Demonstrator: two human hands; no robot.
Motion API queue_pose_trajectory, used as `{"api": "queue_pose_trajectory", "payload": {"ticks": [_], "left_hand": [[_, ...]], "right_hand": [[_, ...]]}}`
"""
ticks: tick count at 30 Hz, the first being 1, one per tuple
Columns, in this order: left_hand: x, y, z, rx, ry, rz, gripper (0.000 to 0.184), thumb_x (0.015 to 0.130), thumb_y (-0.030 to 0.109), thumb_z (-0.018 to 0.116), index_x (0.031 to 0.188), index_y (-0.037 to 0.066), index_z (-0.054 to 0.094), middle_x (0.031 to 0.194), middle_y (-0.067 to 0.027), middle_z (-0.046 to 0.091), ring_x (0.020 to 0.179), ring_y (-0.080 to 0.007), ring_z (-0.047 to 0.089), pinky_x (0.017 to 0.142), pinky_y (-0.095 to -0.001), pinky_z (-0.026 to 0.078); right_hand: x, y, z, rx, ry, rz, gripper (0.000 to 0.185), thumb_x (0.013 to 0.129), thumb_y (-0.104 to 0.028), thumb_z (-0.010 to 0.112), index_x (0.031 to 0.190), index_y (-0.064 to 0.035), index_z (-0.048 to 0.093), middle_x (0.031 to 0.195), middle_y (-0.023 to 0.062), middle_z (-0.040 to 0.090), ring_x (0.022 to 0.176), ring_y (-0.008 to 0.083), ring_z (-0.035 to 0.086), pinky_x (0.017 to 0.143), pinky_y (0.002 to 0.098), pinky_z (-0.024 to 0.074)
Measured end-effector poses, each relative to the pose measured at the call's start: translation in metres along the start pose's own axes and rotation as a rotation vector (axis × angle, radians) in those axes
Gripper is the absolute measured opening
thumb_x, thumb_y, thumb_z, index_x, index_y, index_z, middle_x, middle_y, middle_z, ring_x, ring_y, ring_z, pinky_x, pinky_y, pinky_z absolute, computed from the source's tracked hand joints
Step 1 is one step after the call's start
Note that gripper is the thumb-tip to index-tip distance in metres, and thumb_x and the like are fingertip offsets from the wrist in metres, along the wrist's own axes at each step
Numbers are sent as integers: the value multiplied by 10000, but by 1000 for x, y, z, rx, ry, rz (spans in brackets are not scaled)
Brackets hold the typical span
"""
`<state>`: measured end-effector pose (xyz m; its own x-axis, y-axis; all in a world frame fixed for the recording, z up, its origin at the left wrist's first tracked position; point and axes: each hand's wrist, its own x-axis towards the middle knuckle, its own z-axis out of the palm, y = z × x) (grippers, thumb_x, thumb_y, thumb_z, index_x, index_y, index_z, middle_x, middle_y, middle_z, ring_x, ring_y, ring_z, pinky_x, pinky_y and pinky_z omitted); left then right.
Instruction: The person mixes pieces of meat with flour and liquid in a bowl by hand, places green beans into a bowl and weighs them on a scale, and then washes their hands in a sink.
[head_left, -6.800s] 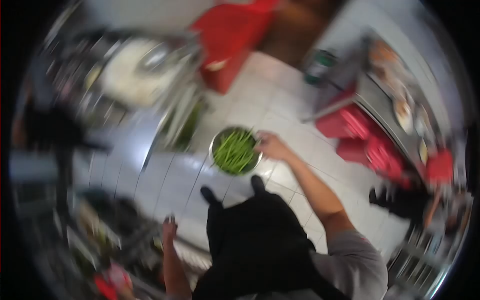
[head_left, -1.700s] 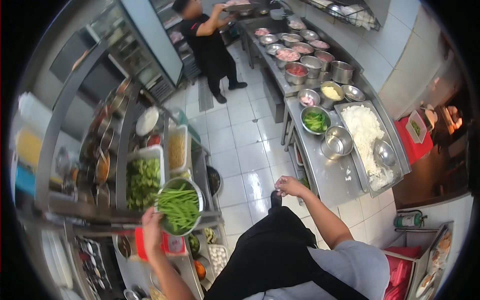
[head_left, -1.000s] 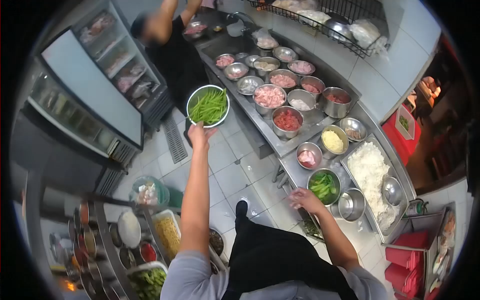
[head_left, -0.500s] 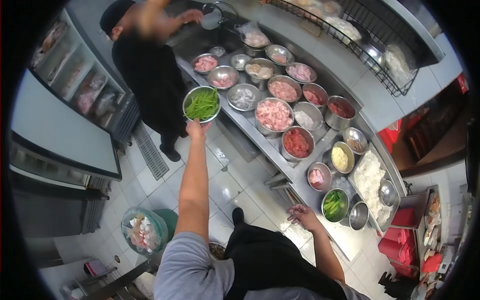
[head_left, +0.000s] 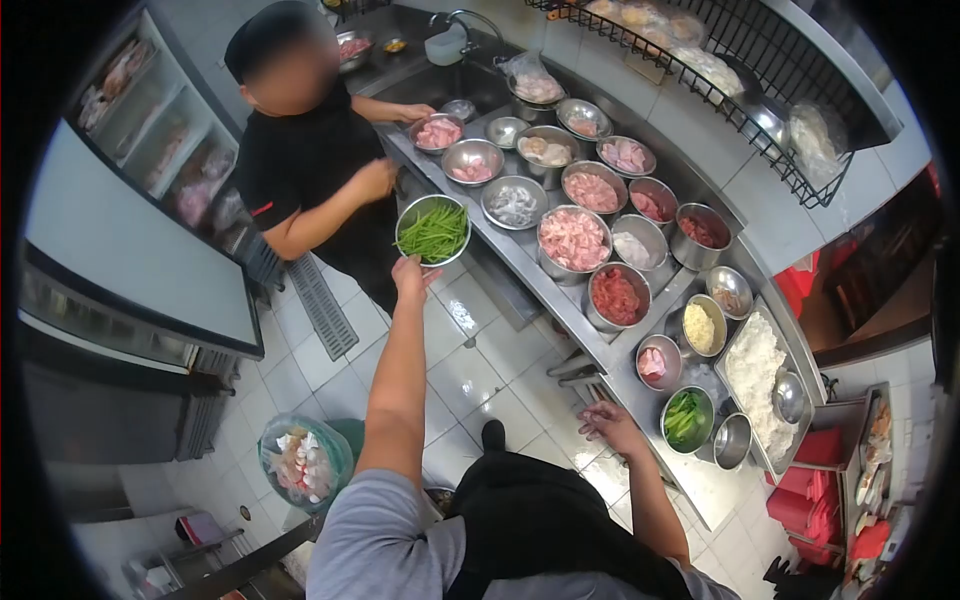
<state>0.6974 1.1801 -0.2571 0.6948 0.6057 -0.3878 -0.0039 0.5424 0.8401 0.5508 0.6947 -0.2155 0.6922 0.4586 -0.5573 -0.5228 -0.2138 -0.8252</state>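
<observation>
My left hand [head_left: 410,272] grips the near rim of a metal bowl [head_left: 462,250] and holds it out at arm's length, off the counter. Thin green stalks [head_left: 432,232], like long beans, fill the bowl. Low beside the counter's front edge, my right hand [head_left: 608,425] is empty, its fingers loosely apart. Closest to it on the counter are a metal pot of green leaf stems [head_left: 687,418] and a small pot with pale pink meat [head_left: 653,364]. A co-worker's hand [head_left: 374,180] is near the far side of the bowl, not touching it.
The steel counter [head_left: 520,290] carries several metal bowls of raw meat and a tray of white flour-like powder [head_left: 765,395]. Beyond the bowl stands a co-worker [head_left: 310,190]. A bin of waste [head_left: 300,470] stands on the floor at left; a wire rack [head_left: 700,90] hangs above.
The co-worker has turned from the sink towards me and lowered the raised arm, one hand now at a meat bowl. My left hand still holds the bowl out. The view has shifted slightly.
</observation>
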Motion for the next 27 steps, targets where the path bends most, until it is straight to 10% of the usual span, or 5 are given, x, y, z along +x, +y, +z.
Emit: {"api": "queue_pose_trajectory", "payload": {"ticks": [27], "left_hand": [[-312, -125, -33, 181, 143, 56, 198, 901, 92, 441, 1043, -38, 487, 926, -177, 597, 735, -289, 658, 607, -432, 608]], "right_hand": [[-153, 99, -153, -14, -296, -32, 170, 922, -131, 561, 1052, -22, 555, 1064, 105, 647, 832, 188, 668, 674, 274, 531]]}}
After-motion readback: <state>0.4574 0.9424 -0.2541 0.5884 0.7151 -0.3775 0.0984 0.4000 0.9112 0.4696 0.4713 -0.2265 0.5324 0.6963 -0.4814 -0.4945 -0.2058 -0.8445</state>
